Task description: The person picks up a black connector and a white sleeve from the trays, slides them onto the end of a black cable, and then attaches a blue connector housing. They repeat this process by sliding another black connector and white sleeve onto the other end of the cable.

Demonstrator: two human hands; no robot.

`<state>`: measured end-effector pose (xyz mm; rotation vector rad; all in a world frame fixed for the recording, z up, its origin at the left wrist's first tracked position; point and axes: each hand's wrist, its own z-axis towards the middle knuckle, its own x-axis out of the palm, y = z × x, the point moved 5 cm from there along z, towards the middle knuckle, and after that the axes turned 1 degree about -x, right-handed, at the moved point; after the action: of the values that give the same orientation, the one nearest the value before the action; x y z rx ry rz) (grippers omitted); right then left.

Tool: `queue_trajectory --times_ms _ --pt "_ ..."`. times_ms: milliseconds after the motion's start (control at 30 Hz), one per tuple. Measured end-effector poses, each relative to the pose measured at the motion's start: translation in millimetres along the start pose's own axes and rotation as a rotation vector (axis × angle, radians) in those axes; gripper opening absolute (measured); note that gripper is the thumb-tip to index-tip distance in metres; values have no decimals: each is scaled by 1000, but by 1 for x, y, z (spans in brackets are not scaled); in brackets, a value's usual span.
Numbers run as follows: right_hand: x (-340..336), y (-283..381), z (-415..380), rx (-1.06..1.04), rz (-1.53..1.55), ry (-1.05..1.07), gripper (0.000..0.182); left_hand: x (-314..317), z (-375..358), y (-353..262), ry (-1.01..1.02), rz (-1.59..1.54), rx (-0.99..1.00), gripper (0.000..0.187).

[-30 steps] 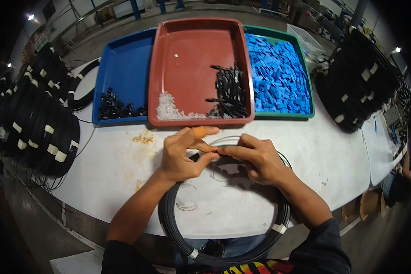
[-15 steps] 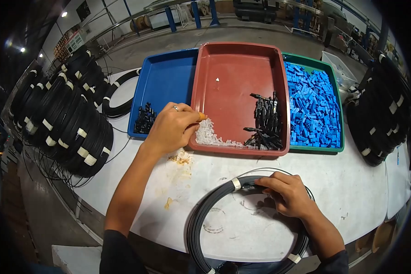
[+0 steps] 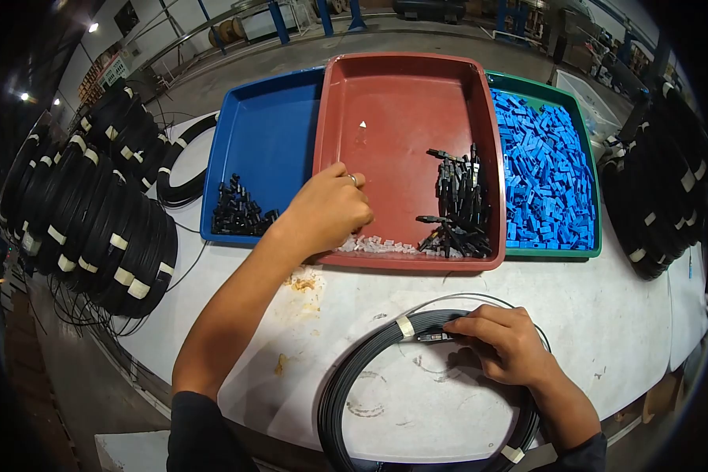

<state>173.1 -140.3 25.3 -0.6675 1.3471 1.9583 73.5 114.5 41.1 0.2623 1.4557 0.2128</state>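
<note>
Right now your left hand (image 3: 328, 208) is curled over the small pile of clear white pieces (image 3: 374, 245) at the front edge of the red tray (image 3: 401, 94), fingers bunched down onto them; whether they have pinched one, I cannot tell. Your right hand (image 3: 505, 342) rests on the black cable coil (image 3: 354, 377) lying on the white table (image 3: 621, 315), fingertips closed on a strand near its white tape band. Black clips (image 3: 458, 208) lie in the red tray's right half. A blue tray (image 3: 267, 126) with black parts sits to its left, a green tray (image 3: 586, 141) of blue pieces to its right. Stacked cable coils (image 3: 94, 212) flank the table.
</note>
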Motion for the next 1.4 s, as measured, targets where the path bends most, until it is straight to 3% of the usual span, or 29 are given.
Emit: queue_trajectory --times_ms 133,300,567,633,867,1267,1400 --pt "-1 -1 0 18 9 0 44 -5 2 1 -21 51 -41 18" --pt "0 -2 -1 4 16 -10 42 -1 10 -16 -75 -347 45 15" --pt "0 -2 -1 4 21 -12 42 5 10 -16 62 -190 -14 19" --pt "0 -2 -1 2 21 -14 42 5 8 -14 32 -27 -23 20" --pt "0 -1 0 9 18 -5 42 0 9 -19 -32 -164 -4 19" --pt "0 0 0 15 32 0 42 12 8 -15 88 -133 12 14" --pt "0 -1 -1 9 18 -7 43 6 6 -10 3 -227 16 10"
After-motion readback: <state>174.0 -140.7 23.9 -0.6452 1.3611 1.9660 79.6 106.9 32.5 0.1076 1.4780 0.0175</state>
